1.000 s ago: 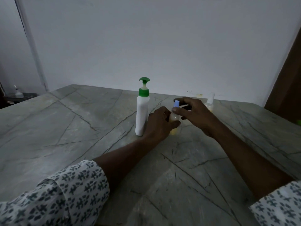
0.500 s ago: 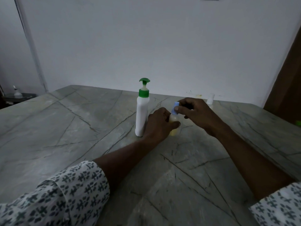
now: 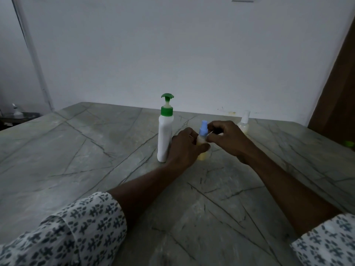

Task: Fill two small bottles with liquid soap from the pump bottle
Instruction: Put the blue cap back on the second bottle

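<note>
Two hands met over a small clear plastic bottle (image 3: 204, 156) that stood upright near the middle of the grey-green veined stone table (image 3: 76, 150), with pale yellow liquid showing in its lower part. The left hand (image 3: 184, 146) wrapped its curled fingers round the bottle's body. The right hand (image 3: 227, 140) reached in from three o'clock and pinched the base of the light blue spray cap (image 3: 203, 129) between thumb and bent fingers. Whether that cap sat fully on the neck could not be told.

At nine o'clock of the held bottle stood a tall white plastic pump bottle (image 3: 164, 137) with a green collar and green pump head, upright, just beside the left knuckles. At two o'clock, beyond the right hand and near the table's far edge by the pale wall (image 3: 172, 54), stood a second small bottle (image 3: 243, 125), round-bodied, with a white spray cap and pale contents.

Both forearms were bare below white sleeves (image 3: 67, 231) printed with dark sprigs. A brown panel (image 3: 338, 89) rose at three o'clock of the scene.
</note>
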`<state>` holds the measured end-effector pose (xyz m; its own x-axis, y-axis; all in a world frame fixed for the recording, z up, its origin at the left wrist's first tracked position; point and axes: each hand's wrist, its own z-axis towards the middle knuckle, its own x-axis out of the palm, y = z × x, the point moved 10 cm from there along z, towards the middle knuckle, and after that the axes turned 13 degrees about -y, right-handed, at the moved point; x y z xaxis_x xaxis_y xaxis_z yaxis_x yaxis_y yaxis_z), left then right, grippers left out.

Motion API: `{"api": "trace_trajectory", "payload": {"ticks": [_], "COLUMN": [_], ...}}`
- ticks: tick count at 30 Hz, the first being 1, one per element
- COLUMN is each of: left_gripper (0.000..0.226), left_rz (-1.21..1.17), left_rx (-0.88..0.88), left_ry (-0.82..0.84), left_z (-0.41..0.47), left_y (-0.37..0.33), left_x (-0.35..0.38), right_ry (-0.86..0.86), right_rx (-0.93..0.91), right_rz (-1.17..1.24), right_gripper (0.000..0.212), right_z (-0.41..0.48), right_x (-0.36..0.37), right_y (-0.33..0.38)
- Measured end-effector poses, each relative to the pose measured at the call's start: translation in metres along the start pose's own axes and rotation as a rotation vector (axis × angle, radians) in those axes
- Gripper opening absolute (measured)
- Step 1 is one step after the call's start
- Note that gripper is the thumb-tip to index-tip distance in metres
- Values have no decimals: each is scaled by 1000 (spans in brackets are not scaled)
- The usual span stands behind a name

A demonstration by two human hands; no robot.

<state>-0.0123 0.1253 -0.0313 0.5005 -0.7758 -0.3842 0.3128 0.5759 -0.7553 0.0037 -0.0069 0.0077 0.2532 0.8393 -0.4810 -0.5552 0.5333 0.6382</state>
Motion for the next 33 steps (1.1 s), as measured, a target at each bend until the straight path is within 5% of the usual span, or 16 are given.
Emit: {"api": "trace_trajectory", "payload": {"ticks": [5,8,12,27,33], "left_gripper": [36,36,36,38,35], "left_rz": [-3,14,9,34,20], "left_rx": [-7,-10,-14,34,10], "left_ry": [-4,6,-7,-20,8], "left_z": [1,1,1,0,0], "left_y": [2,2,2,-4,0], "left_x": [0,2,0,-1,1], "right_ry": [-108,-62,-88,-181,-49], "right_rx": [92,83,1,31,52], "right_rz": [57,113,37,31,176], "right_gripper": [13,32,10,34,21], "right_z": [5,1,0,-1,-1], "right_x": [-14,-7,-1,-5,-4], "right_y": [-12,-7,-2,-3,-3]}}
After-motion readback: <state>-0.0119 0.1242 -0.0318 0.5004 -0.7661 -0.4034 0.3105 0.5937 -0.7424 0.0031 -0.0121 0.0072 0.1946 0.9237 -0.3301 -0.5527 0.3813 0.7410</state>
